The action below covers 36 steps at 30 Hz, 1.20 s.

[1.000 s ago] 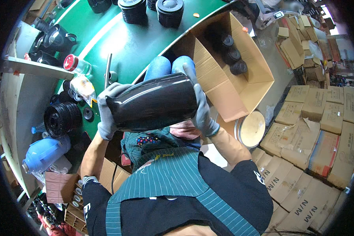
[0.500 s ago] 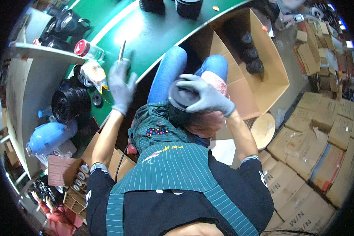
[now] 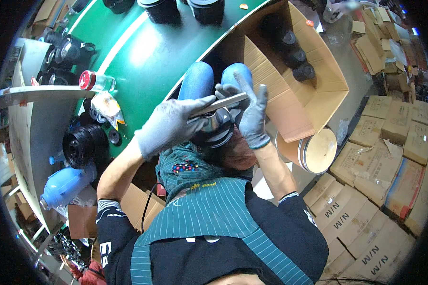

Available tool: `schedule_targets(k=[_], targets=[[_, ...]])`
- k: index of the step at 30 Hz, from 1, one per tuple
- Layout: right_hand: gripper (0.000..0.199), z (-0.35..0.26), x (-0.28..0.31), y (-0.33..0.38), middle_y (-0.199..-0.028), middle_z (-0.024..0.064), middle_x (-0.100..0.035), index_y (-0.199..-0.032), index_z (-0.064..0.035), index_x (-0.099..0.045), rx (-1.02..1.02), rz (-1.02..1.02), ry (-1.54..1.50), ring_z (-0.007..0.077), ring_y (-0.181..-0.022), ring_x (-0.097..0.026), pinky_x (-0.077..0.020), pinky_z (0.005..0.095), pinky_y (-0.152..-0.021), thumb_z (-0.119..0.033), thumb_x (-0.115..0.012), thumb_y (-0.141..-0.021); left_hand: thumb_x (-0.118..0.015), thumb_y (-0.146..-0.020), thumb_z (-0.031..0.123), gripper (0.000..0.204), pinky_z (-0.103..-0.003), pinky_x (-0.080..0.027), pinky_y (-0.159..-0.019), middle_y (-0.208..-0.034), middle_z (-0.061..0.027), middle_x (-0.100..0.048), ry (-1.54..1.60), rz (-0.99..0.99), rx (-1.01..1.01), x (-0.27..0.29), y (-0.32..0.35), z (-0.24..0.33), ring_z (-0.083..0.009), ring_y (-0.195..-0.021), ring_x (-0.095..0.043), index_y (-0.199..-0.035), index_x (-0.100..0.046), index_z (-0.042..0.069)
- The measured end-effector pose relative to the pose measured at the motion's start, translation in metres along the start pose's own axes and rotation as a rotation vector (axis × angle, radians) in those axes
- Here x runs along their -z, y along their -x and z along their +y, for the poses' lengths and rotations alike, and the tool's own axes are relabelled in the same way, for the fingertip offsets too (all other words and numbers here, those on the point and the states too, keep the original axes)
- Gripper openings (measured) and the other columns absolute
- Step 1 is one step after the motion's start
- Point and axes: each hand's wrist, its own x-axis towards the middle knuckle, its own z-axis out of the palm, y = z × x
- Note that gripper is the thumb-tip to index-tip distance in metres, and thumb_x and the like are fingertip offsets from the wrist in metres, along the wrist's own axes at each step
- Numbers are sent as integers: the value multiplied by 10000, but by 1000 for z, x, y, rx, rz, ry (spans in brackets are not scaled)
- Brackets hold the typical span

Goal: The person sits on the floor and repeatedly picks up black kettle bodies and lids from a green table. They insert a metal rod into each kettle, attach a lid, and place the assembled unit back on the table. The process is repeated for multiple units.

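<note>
Grey gloves cover both of my hands. My left hand (image 3: 169, 124) is closed around a flat, narrow metal bar (image 3: 226, 102), whose free end points right toward my other hand. Beneath the bar, a glossy black round part (image 3: 219, 135) rests at my lap, partly covered by the left hand. My right hand (image 3: 253, 113) is at the right side of this part, its fingers stretched and spread. Whether its palm touches the black part, I cannot tell.
Black round containers (image 3: 207, 10) stand on the green table (image 3: 142, 54). At its left are a red-lidded jar (image 3: 97, 81), stacked black rings (image 3: 84, 145) and a blue flask (image 3: 69, 186). An open carton (image 3: 325, 102) with black parts stands right, near a round drum (image 3: 318, 151) and stacked boxes (image 3: 366, 223).
My left hand has brought the metal bar from over the table to above the black part. My right hand has loosened from the part's top and spread its fingers beside it.
</note>
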Motion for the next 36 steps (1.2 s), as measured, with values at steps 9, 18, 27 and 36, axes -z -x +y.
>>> schedule_targets(k=[9,18,27,36], targets=[[521,15,-6,-89,-1213,243,-775,-1543,15,-525,-450,-592,203,308,-1099,-764,-613,393,-964,-324,-484,-1149,-715,-916,596,1067,-653,-132,-1313,-1702,-256,-356,-452,100,-30,-100,-2,91,-432,-1645,-226,-1648,-327,-75],[471,37,-6,-92,-1117,170,-804,-1463,-11,-604,-317,-742,329,265,-1007,-790,-659,405,-903,-348,-518,-1145,-782,-928,460,1017,-600,-251,-1287,-1607,-326,-424,-167,273,-30,-98,7,77,-500,-1530,-390,-1625,-306,-107],[473,25,23,-61,-1150,240,-785,-1425,51,-569,-325,-433,154,297,-1075,-773,-628,405,-966,-328,-428,-1180,-744,-879,-18,772,-553,-429,-1194,-1499,-320,-529,-148,476,85,-94,15,61,-507,-1403,-535,-1578,-419,-60],[277,24,32,24,-1013,149,-752,-1282,6,-567,176,-218,72,317,-1155,-739,-560,486,-1111,-208,-473,-1133,-365,-1178,275,488,-302,-538,-771,-892,-72,-691,237,420,301,-39,13,-32,-141,-814,-658,-1511,-589,-3]])
